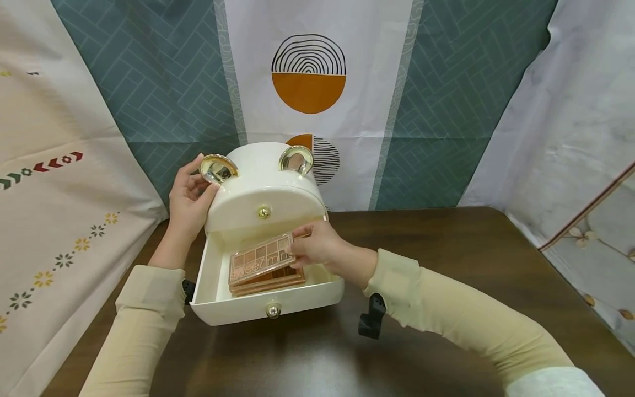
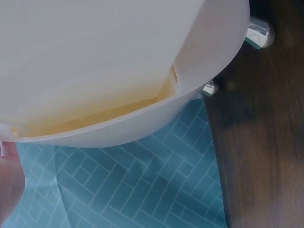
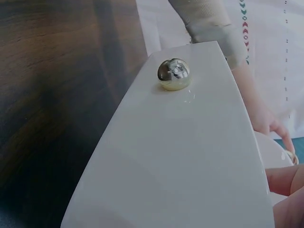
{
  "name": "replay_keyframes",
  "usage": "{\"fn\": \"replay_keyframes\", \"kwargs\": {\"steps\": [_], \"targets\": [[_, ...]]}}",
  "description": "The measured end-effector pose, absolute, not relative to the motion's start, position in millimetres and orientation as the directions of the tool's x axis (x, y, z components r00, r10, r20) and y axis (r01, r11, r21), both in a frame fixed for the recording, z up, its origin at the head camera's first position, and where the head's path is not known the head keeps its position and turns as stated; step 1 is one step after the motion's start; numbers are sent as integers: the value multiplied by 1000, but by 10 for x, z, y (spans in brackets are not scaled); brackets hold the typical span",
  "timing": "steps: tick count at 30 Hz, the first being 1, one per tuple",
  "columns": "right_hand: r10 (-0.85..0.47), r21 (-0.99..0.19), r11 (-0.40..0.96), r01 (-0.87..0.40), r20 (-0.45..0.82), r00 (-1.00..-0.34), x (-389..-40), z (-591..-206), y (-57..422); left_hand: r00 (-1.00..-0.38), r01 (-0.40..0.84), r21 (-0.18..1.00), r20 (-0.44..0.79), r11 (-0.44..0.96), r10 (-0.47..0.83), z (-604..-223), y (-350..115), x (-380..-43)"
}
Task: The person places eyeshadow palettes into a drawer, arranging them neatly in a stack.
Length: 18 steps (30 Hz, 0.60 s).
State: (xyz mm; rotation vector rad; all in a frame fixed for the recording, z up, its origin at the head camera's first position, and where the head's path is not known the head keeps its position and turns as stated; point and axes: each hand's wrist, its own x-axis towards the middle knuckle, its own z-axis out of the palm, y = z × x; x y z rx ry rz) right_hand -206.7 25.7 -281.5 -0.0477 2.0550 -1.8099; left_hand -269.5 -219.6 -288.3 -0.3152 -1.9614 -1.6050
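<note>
A white cosmetics storage box (image 1: 268, 165) with two gold ears stands on the table, its lower drawer (image 1: 233, 315) pulled out. My left hand (image 1: 190, 201) grips the box at the left gold ear (image 1: 218, 169), thumb in front and fingers behind. My right hand (image 1: 319, 245), over the drawer's right side, pinches the right end of an eyeshadow palette (image 1: 263, 256). That palette is tilted, its right end raised above another palette (image 1: 268, 285) in the drawer. In the right wrist view, the drawer front with its gold knob (image 3: 173, 74) hides most of my right hand (image 3: 285, 190).
The upper drawer, with a gold knob (image 1: 264, 212), is closed. Dark wooden table (image 1: 421, 237) extends to the right and in front of the box. A patterned curtain (image 1: 317, 22) hangs behind, and pale cloth (image 1: 59, 193) hangs at the left.
</note>
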Motion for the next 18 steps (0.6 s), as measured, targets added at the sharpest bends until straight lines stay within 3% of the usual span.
{"fn": "replay_keyframes", "kwargs": {"steps": [18], "targets": [[-329, -906, 316, 282, -384, -863, -2045, -2782, 249, -810, 506, 824, 556, 253, -189, -2893, -2196, -2705]]}}
